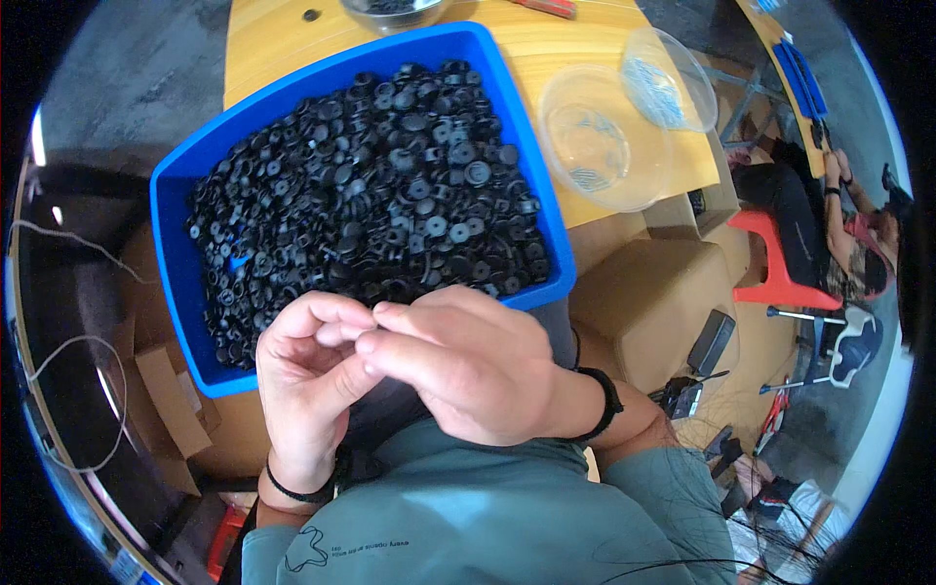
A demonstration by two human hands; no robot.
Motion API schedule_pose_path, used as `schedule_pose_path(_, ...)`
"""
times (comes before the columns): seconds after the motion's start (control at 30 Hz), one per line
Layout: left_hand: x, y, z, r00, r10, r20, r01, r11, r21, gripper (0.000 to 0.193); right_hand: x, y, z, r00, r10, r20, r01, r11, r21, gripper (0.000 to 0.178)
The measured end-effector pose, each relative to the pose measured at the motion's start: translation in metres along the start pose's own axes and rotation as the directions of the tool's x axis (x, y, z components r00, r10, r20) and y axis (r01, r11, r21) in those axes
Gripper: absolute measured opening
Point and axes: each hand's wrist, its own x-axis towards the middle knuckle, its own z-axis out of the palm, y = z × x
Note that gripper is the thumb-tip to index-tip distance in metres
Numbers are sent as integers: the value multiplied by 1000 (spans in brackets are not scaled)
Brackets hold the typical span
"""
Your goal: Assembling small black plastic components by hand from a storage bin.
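The left hand (pixel 310 366) and the right hand (pixel 478 370) meet at the fingertips over the near edge of the blue bin (pixel 517 146). The fingers of both hands are bent, thumbs toward the index fingers. The contact point is mostly hidden by the fingers, so whether either hand grips a part cannot be told.

The black parts (pixel 361 185), small and mostly round, fill the bin in a loose heap just beyond the hands. The bin overlaps the edge of the yellow table (pixel 258 63). To its right on the table are two clear tubs (pixel 546 132), overlapping, with thin, pale pieces inside. A red handle (pixel 548 7) lies near the far edge.
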Motion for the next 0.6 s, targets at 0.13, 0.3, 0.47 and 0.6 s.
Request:
schedule_pose_path(0.13, -1, -3, 5, 1000, 10, -24, -10, 1000, -1, 34, -3, -2, -6, 998, 55, 30, -55, 998, 16, 35)
schedule_pose_path(0.3, 1, -5, 6, 999, 35, -31, -31, 994, 103, 35, -2, 3, -12, 996, 38, 82, -45, 995, 91, 32)
schedule_pose_path(0.47, -11, 13, -17, 970, 202, -131, -157, 944, 290, 28, 20, 42, -76, 965, 212, 153, -156, 936, -314, 24)
schedule_pose_path(0.6, -30, 33, -81, 850, 382, -362, -189, 864, 467, 20, 26, 93, -141, 811, 584, 41, -420, 629, -654, 9)
